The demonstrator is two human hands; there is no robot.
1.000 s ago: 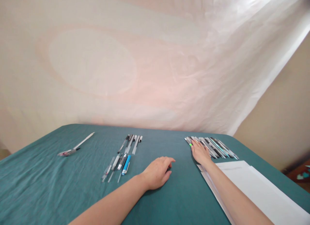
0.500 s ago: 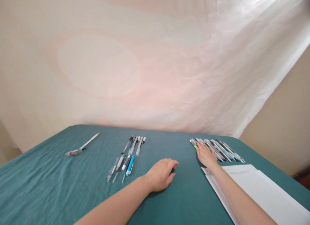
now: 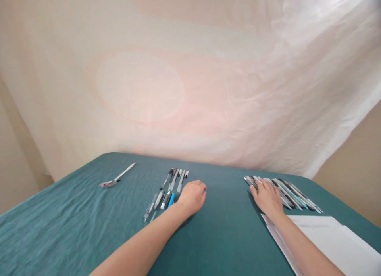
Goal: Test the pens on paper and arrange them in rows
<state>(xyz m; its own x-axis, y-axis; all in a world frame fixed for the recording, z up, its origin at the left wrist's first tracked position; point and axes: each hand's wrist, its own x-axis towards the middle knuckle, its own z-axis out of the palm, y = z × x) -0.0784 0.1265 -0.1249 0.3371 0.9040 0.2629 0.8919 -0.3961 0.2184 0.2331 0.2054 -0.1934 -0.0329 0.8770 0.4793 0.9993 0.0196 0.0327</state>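
My right hand [image 3: 269,198] lies flat with its fingers spread over the left side of a row of pens [image 3: 293,194]. Its thumb hides most of a bright green spot on one pen. Beside a second group of pens, my left hand [image 3: 193,197] hovers or rests with its fingers curled down; nothing shows in them, and the fingertips are hidden. That group has a far row of black-and-clear pens [image 3: 175,179] and a near row of pens [image 3: 158,200]. A blue pen [image 3: 171,199] in the near row is partly covered by my left wrist.
White papers or folders [image 3: 321,232] lie at the right, under my right forearm. A white pen [image 3: 125,171] and a small clear-and-pink item [image 3: 107,184] lie at the left. Green cloth [image 3: 226,228] covers the table; a pale curtain [image 3: 202,89] hangs behind.
My left hand has moved left and farther away, nearer the pens, and its fingers have curled in. My right hand stays on the row of pens. The view has turned slightly left.
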